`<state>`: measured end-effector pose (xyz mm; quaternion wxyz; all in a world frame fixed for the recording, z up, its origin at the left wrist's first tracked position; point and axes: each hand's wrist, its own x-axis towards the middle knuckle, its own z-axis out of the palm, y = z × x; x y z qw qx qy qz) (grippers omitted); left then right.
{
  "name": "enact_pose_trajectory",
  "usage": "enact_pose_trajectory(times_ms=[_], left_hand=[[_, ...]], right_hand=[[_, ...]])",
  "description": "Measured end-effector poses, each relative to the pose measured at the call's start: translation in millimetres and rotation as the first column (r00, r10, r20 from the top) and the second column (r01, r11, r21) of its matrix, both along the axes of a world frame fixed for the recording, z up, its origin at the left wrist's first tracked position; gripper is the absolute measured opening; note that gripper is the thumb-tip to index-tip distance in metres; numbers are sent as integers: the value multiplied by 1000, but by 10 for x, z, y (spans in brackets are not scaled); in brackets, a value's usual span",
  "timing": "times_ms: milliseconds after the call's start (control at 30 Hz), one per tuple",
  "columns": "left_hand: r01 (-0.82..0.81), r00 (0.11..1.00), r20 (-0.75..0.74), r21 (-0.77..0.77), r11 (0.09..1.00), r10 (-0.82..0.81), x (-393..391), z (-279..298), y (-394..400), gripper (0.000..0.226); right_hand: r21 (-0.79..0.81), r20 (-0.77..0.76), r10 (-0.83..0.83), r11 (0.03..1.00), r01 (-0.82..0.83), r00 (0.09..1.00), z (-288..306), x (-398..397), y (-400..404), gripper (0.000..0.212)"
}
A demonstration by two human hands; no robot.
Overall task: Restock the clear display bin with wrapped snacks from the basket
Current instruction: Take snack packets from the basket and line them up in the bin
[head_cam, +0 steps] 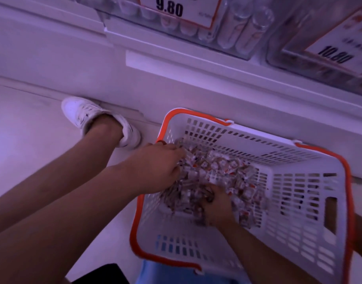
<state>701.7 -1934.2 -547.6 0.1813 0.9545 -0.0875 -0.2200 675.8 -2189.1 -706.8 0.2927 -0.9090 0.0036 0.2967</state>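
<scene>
A white perforated basket with an orange rim (344, 173) sits on the floor, tilted toward me. A heap of small wrapped snacks (219, 168) lies in it. My left hand (159, 167) reaches over the left rim, its fingers curled into the heap's left side and gripping snacks. My right hand (217, 208) is buried in the near side of the heap, fingers curled round a bunch of snacks. Above, on the shelf, stands a clear display bin (235, 31) with a 9.80 price tag. The inside of the bin is blurred.
A second clear bin (286, 35) with a 10.80 tag stands on the shelf at the upper right. The white shelf front (176, 64) runs above the basket. My foot in a white shoe (83, 113) rests on the floor left of the basket, by the shelf base.
</scene>
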Motion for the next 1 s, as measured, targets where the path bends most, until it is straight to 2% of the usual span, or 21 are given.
enact_pose_trajectory(times_ms=[33,67,100,200,333,400,500,600,667,700,767,833,900,933,1000], left_hand=[[-6,1000,2,11,1000,5,14,6,-17,40],[-9,1000,7,26,1000,9,34,11,-35,39],[-10,1000,13,49,999,9,52,15,-52,39],[-17,1000,7,121,993,17,90,17,-104,43],[-30,999,30,144,989,26,94,3,-159,45],[-26,999,29,148,989,21,83,7,-178,47],[5,999,34,181,983,-12,82,12,-195,49],[4,999,36,166,986,-10,123,42,-206,44],[-12,998,57,144,990,4,191,95,-223,44],[-23,998,61,131,991,15,228,131,-237,45],[-64,996,73,81,995,58,298,221,-289,43],[-164,984,63,-67,984,169,360,366,-389,33],[-332,940,-32,-329,884,341,388,564,-568,25],[-429,898,-122,-466,774,423,371,676,-685,22],[-632,759,-406,-647,427,508,285,940,-965,22]], right_hand=[[29,-1,-82,996,82,997,4,58,-50,14],[37,-16,-151,988,151,988,-10,105,-108,12],[1,-60,-213,977,213,975,-4,142,-150,20],[-141,-138,-234,967,215,962,-91,158,-224,49],[-171,-194,-263,958,231,945,-157,104,-24,79],[-255,-174,-218,952,170,960,-230,70,84,78],[-282,-125,-265,934,222,956,-227,98,197,62],[-173,-117,-305,943,283,945,-104,225,260,31],[-28,-208,-352,935,354,913,53,353,240,19],[83,-294,-398,895,438,869,174,430,219,16],[283,-468,-428,756,590,773,531,617,148,25],[434,-533,-349,669,603,771,1011,801,62,28],[552,-546,-286,585,595,788,1559,909,-53,22],[607,-549,-256,532,590,796,1819,929,-113,23],[701,-528,-217,434,566,821,2298,934,-235,34]])
